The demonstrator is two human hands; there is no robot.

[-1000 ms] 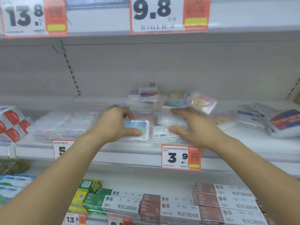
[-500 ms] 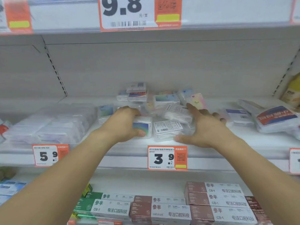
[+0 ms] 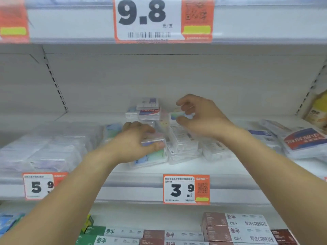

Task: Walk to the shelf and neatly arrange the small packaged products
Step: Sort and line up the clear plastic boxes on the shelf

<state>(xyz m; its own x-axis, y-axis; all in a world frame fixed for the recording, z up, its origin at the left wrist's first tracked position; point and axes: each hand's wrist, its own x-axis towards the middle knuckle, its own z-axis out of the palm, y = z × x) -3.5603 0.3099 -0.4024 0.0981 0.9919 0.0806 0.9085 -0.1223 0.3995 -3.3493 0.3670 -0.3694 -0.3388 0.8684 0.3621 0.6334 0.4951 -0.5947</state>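
Observation:
Small clear plastic packs lie heaped in the middle of the white shelf (image 3: 123,175). My left hand (image 3: 136,140) grips a clear pack with a blue-green card (image 3: 152,156) at the front of the heap, thumb on its top edge. My right hand (image 3: 200,115) is raised above the heap and pinches a small pack with a pastel card (image 3: 175,115) between thumb and fingers. Below it stands a pile of clear packs (image 3: 182,144) with white labels. Two more packs (image 3: 148,110) are stacked at the back.
Rows of clear boxes (image 3: 47,149) fill the shelf's left side. Larger packs with red-blue labels (image 3: 300,140) lie on the right. Price tags 5.9 (image 3: 38,186) and 3.9 (image 3: 185,189) hang on the shelf edge. Toothpaste boxes (image 3: 235,227) sit on the shelf below.
My right hand has lifted off the front packs and risen to the back with a small pastel pack pinched in it. My left hand still holds its pack in front.

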